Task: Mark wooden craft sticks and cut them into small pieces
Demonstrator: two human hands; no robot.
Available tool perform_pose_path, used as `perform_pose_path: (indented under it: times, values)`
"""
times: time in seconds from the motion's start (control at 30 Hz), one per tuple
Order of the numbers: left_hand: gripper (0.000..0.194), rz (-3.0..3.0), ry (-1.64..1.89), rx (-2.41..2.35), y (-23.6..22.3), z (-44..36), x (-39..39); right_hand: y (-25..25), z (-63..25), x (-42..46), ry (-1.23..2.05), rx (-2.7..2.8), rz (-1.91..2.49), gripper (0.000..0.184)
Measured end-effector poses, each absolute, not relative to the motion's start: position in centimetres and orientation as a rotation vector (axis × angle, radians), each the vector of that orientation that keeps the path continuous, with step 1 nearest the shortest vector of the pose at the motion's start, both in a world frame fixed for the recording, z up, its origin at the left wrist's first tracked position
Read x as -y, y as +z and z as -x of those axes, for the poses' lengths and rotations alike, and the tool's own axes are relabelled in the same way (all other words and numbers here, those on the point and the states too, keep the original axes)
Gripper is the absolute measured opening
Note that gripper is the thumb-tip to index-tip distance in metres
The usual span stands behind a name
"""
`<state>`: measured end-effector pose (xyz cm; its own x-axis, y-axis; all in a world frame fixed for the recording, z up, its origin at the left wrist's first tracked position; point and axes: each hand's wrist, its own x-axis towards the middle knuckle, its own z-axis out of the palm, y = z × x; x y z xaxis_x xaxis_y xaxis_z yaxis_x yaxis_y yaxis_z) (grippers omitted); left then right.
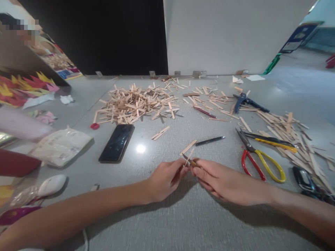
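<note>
My left hand (165, 179) pinches a thin wooden craft stick (189, 156) over the grey table. Facing it, my right hand (222, 181) is closed on a small knife with a dark pointed blade (186, 159), which lies against the stick. Most of the knife's handle is hidden in my fingers. Just beyond my hands a loose craft stick (188, 147) rests near a dark pen (210, 141). A pair of paired sticks (160, 133) lies further back on the left.
A big heap of craft sticks (136, 104) stands at the back, with a phone (116, 143) in front. To the right lie scissors (251, 151), a yellow-and-black cutter (274, 142), a blue hand tool (244, 101) and more sticks (300, 139). A white mouse (52, 184) sits left.
</note>
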<state>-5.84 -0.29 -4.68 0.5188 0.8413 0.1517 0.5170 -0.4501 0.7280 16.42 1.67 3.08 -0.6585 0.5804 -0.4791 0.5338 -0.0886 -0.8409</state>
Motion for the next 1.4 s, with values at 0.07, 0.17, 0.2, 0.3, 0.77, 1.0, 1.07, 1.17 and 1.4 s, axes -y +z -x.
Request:
perform_pose_path:
  times: [0.07,0.17,0.2,0.3,0.77,1.0,1.07,1.17,1.4]
  values:
    - [0.019,-1.892,0.796,-1.02,-4.1,5.8,0.1,4.0,-16.8,-2.1,1.714,2.209,1.274,0.036]
    - [0.049,-1.65,0.876,-0.923,-3.8,5.8,-0.1,4.6,-16.9,-2.4,1.43,2.372,1.32,0.033]
    - [0.055,-1.599,0.896,-0.887,-3.8,5.8,-0.1,4.5,-16.9,-2.3,1.368,2.419,1.341,0.033]
    - [0.058,-1.492,0.897,-0.789,-3.8,5.7,0.0,3.9,-16.7,-2.0,1.328,2.529,1.304,0.033]
    - [0.032,-1.394,0.718,-0.735,-3.9,5.3,0.1,2.4,-16.7,-2.1,1.1,2.85,1.116,0.039]
    - [0.031,-1.354,0.678,-0.793,-4.0,5.2,0.1,4.2,-17.2,-3.1,1.084,2.922,1.165,0.04]
    - [0.031,-1.366,0.688,-0.8,-4.0,5.2,0.1,4.8,-17.4,-3.3,1.107,2.928,1.179,0.039]
    - [0.031,-1.389,0.7,-0.807,-4.0,5.2,0.2,5.3,-17.6,-3.6,1.12,2.911,1.21,0.039]
    - [0.035,-1.308,0.754,-0.843,-3.6,5.2,-0.3,6.3,-20.3,-5.1,1.089,2.883,1.338,0.036]
